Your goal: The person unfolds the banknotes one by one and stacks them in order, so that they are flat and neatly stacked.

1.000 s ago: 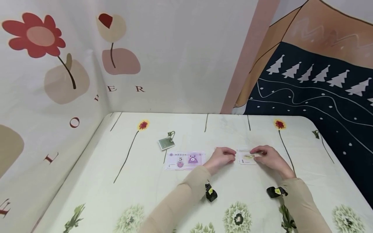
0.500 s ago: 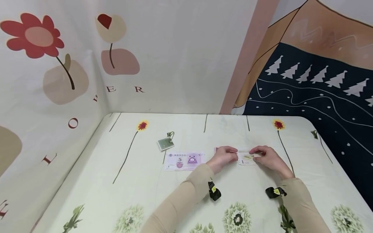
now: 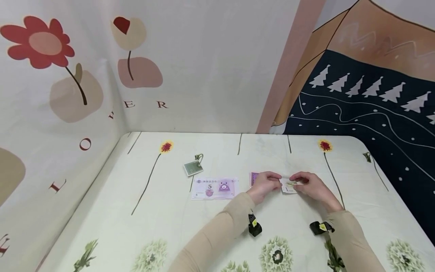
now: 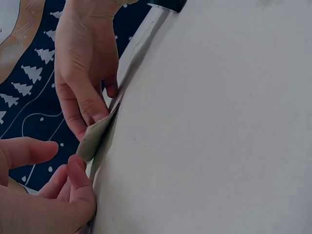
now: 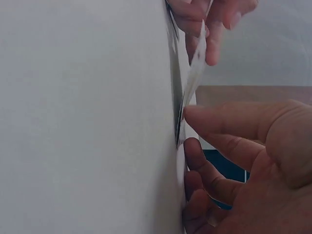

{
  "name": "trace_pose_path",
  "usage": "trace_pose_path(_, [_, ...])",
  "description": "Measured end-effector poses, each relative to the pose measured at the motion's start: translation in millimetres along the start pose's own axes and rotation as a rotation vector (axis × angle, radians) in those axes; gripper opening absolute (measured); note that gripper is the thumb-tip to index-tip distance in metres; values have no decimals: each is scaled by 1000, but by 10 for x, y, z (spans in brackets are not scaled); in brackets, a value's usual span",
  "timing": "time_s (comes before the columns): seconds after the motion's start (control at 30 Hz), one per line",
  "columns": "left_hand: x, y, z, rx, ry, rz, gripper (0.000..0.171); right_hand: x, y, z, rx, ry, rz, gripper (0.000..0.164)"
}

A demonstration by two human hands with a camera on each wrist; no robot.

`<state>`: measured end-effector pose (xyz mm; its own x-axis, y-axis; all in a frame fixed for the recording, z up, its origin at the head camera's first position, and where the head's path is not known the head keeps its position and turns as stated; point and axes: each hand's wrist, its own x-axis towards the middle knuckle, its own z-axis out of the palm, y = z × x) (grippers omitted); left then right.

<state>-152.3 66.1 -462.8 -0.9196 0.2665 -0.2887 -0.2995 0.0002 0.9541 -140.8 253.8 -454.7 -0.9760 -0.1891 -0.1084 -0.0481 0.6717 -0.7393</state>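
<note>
A small pale play banknote marked 1 (image 3: 289, 187) lies between my hands in the head view, its left part bent up from the table. At its left end my left hand (image 3: 266, 185) holds the edge, thumb and fingertips curled close around it. Opposite, my right hand (image 3: 312, 186) pinches the right end with thumb and fingers. The left wrist view has the raised end of the banknote (image 4: 97, 136) bulging, greenish grey. Seen from the right wrist, the banknote (image 5: 196, 63) stands slanted, with my right thumb (image 5: 200, 119) on its lower part.
Left of my hands lies a purple play banknote marked 5 (image 3: 215, 188). Behind it rests a small green banknote marked 2 (image 3: 193, 168). Another purple banknote (image 3: 253, 177) is partly hidden by my left hand. A flower-printed cloth (image 3: 170, 223) covers the table.
My left hand has slid to the right, pushing the banknote's left end toward the right hand so it bends up. More of the purple note behind it shows. The right hand has hardly moved.
</note>
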Motion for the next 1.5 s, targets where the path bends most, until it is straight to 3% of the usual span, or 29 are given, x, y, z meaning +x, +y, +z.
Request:
trace_pose_path(0.23, [-7,-22,2,-46,56,71,24,-34,-123,71,54,-3,-37,28])
trace_pose_path(0.57, [-51,-11,-100,-142,66,135,24,-26,-345,176,151,79,-118,27])
trace_pose_path(1.0, [-203,98,-307,-55,106,232,27,109,-645,336,209,147,-132,14])
trace_pose_path(1.2, [-223,117,-403,-45,126,245,27,150,-664,378,269,123,-107,18])
trace_pose_path(1.5, [-207,147,-576,-79,182,237,27,176,-736,453,351,114,-149,27])
